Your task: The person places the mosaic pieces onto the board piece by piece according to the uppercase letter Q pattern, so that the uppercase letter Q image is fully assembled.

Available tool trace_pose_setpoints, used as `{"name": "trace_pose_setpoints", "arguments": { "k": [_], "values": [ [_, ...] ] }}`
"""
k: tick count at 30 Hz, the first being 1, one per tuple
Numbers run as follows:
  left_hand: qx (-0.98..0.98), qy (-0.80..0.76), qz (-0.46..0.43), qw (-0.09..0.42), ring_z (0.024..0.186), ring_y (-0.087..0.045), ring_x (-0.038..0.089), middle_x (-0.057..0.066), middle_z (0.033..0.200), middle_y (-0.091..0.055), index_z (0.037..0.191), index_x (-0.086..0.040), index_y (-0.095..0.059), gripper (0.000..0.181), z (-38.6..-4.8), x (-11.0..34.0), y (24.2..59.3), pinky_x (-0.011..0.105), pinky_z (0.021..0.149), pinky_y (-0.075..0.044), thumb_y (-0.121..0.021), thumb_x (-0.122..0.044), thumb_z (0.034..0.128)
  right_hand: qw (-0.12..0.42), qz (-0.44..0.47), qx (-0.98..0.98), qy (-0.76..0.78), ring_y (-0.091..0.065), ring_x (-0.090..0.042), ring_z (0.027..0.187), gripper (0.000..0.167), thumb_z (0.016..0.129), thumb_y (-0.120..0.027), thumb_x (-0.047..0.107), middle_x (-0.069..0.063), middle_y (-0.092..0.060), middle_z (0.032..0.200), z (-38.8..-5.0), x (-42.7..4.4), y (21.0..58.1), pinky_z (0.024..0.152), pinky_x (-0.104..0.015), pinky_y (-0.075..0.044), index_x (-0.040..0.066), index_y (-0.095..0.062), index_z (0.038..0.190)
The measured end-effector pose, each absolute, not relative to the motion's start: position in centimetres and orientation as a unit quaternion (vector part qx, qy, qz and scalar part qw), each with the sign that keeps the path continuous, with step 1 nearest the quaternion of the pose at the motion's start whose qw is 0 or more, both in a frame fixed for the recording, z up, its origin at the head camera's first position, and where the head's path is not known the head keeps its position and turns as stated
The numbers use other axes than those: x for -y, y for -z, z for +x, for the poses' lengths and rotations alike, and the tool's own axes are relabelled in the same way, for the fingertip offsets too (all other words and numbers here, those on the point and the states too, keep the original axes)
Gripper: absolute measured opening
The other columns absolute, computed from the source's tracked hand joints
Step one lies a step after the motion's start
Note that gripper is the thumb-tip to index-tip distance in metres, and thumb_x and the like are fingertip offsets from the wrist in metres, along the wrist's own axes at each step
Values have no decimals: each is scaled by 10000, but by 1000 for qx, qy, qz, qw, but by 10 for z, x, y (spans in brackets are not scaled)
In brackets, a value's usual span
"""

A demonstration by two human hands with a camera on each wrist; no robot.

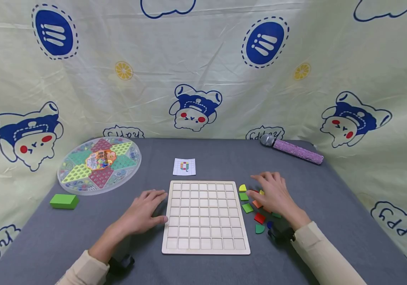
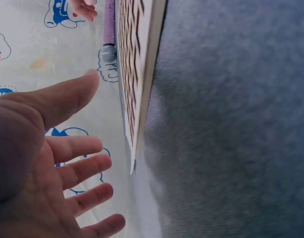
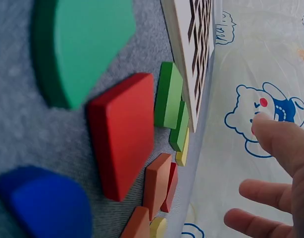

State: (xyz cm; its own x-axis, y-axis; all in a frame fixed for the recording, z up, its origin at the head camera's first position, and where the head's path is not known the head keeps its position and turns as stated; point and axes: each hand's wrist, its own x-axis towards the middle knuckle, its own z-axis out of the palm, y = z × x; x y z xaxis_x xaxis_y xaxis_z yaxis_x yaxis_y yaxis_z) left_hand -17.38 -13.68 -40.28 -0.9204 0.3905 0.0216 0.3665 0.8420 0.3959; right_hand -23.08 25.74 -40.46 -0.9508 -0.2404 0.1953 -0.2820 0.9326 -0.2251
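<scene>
The left hand (image 1: pixel 144 214) has its fingers spread just beside the left edge of a pale wooden rectangular grid board (image 1: pixel 204 217) — whether they touch it, I cannot tell. The right hand (image 1: pixel 273 194), fingers loosely spread, hovers over small flat coloured pieces right of the board — among them a red square tile (image 1: pixel 260 218) and a teal-green rounded tile (image 1: pixel 259 229). A white printed paper card (image 1: pixel 179 167) lies beyond the board on the grey surface (image 1: pixel 146 253).
</scene>
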Motion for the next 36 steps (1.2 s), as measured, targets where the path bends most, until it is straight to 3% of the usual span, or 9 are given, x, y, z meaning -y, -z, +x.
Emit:
{"name": "trace_pose_setpoints", "arguments": {
  "k": [7, 13, 24, 36],
  "values": [
    [-946, -238, 213, 53, 1301, -376, 323, 105, 1437, -450, 1372, -52, -480, 637, -173, 136, 410, 591, 988, -301, -725, -252, 819, 56, 142, 981, -120, -384, -375, 1122, 517, 861, -649, 420, -173, -545, 1241, -236, -255, 405, 895, -544, -300, 108, -590, 1268],
    [-936, -265, 224, 58, 1289, -386, 316, 102, 1446, -446, 1355, -53, -500, 610, -172, 135, 415, 576, 968, -302, -724, -203, 809, 36, 134, 983, -118, -393, -365, 1131, 502, 856, -659, 404, -171, -552, 1250, -240, -252, 407, 915, -545, -307, 103, -600, 1254],
    [-930, -274, 233, 76, 1319, -377, 329, 103, 1472, -423, 1377, -50, -472, 640, -173, 136, 420, 575, 998, -283, -723, -215, 812, 1, 144, 980, -134, -432, -325, 1105, 471, 851, -676, 379, -144, -579, 1240, -249, -251, 410, 874, -504, -332, 115, -617, 1236],
    [-929, -270, 241, 80, 1332, -368, 338, 109, 1476, -417, 1364, -38, -483, 618, -173, 136, 424, 582, 1001, -280, -715, -214, 819, -13, 157, 976, -148, -452, -359, 1121, 423, 873, -658, 329, -175, -565, 1265, -255, -254, 417, 884, -549, -343, 107, -616, 1231]
  ]
}}
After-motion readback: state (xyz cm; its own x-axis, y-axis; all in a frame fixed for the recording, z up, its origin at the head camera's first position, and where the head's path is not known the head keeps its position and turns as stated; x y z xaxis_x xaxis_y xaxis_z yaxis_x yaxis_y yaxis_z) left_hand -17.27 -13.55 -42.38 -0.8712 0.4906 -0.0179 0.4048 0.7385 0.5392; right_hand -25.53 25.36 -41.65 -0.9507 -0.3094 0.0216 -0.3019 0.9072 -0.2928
